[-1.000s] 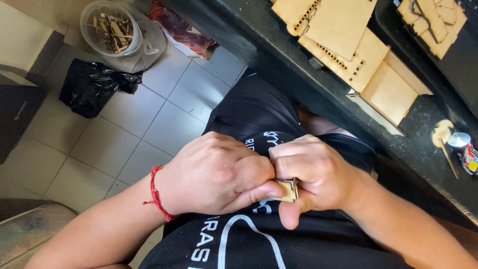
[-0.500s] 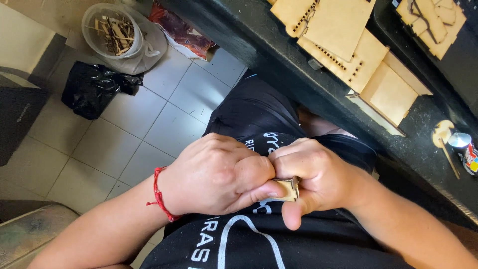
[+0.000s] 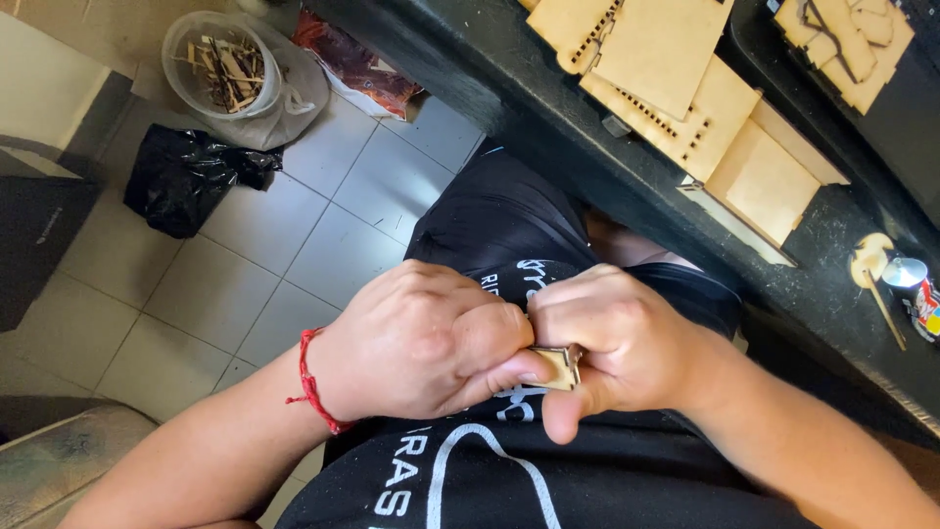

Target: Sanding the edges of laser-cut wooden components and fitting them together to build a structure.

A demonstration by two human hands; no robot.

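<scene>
Both hands sat pressed together over the lap, hemmed in on the right by the black counter edge. Plywood panels crowded the countertop, with a can near its rim. To the left, bare floor tiles lay open up to a black bag and bucket.

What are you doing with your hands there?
A person presses both hands together in front of a black shirt, pinching a small wooden piece. The left hand, with a red string bracelet on its wrist, grips it from one side; the right hand grips it from the other. On the black table lie flat wooden cut-out sheets. On the tiled floor sit a clear bag of wood scraps and a black bag.
</scene>
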